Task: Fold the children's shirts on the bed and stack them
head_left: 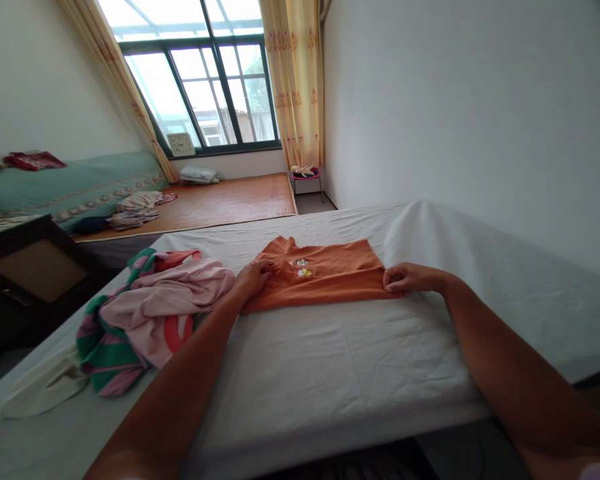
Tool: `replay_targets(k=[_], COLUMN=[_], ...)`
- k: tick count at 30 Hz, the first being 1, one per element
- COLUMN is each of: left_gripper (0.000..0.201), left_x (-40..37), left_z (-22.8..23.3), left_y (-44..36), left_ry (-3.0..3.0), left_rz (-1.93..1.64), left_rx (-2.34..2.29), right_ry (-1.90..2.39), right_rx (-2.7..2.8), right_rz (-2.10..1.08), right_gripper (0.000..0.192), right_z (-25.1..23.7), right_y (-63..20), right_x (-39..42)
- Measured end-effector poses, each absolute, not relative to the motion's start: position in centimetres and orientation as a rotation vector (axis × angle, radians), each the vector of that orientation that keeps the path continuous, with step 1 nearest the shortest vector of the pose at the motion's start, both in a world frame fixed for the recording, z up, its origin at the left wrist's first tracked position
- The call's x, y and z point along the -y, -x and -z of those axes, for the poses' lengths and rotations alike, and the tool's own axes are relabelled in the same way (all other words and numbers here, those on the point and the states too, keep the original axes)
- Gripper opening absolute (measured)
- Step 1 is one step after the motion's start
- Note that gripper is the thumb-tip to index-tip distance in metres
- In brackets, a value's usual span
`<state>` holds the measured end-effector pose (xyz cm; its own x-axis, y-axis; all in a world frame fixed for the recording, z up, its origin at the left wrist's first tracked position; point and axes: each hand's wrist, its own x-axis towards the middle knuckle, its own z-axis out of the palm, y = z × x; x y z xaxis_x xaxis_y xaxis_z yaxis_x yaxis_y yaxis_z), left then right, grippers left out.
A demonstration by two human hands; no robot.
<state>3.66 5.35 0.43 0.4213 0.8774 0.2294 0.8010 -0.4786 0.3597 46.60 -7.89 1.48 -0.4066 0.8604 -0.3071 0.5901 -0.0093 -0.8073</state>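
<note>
Orange cloth garment (335, 283), one, pinched at its right edge by the right hand (401, 277), fingers curled nearly closed; at its left, the left hand (253, 278), loosely curled, gripping or merely touching impossible to tell. Between both, lying flat, lightly creased, marked with two small figures (304, 273), atop a wrinkled white sheet (350, 367). Just left, one rumpled heap (165, 297) of pink, green and red fabric. Farther off, one smooth brown mat (230, 197), two patterned curtains (296, 87), one square clock (181, 144).
</note>
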Motion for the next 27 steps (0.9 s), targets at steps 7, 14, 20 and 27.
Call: replay_targets(k=[7, 14, 20, 27], left_gripper=[0.048, 0.039, 0.064, 0.064], left_x=[-3.9, -0.8, -0.1, -2.3], left_z=[-1.5, 0.4, 2.1, 2.2], left_y=[-4.0, -6.1, -6.9, -4.0], left_ry=[-2.484, -2.868, -2.779, -2.627], left_rz=[-1.008, -0.635, -0.252, -0.079], left_rx=[-1.705, -1.094, -1.199, -1.607], right_ry=[1.551, 1.739, 1.283, 1.559], right_rx=[2.029, 1.876, 2.441, 2.533], right_rz=[-1.35, -0.086, -0.181, -0.288], right_gripper=[0.041, 0.038, 0.046, 0.061], right_z=[-1.7, -2.0, -0.1, 1.7], right_y=[-46.8, -44.1, -38.1, -38.3], right_x=[8.2, 7.6, 7.9, 8.2])
